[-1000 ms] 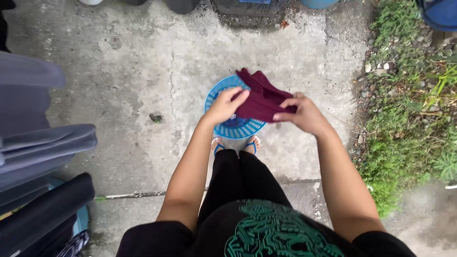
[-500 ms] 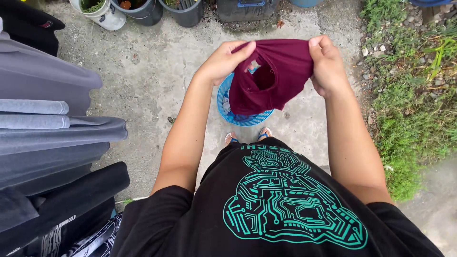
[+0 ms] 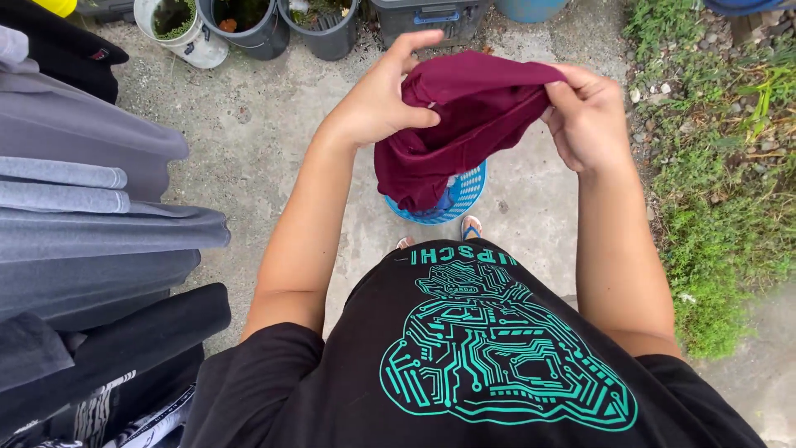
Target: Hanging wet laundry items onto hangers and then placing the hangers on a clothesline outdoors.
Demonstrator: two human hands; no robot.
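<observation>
Head view showed both bare hands raised in front of the person's chest, gripping a maroon garment (image 3: 452,133) between them. The left hand (image 3: 377,104) had its fingers (image 3: 412,45) partly spread, the thumb pressed into the cloth and the forefinger lifted above the upper edge, so the hand was clamped on the left side of the bunched fabric. The right hand (image 3: 590,124) had its fingers closed together, pinching the garment's right edge near the top. The cloth hung slack below the fingers in a rumpled fold. Directly beneath it, on the concrete floor (image 3: 274,166), stood a round blue plastic basket (image 3: 464,195), mostly hidden behind the hanging fabric; whether the cloth touched it could not be told. Just below the basket, the tips of two sandalled feet showed at the hem of a black shirt with a teal circuit print (image 3: 497,365). Well to the left of the left hand, grey and black clothes (image 3: 91,224) hung in folded layers. Beyond the fingers, several plant pots (image 3: 249,29) lined the far edge of the concrete, and to the right of the right hand ran a strip of grass (image 3: 721,216).
</observation>
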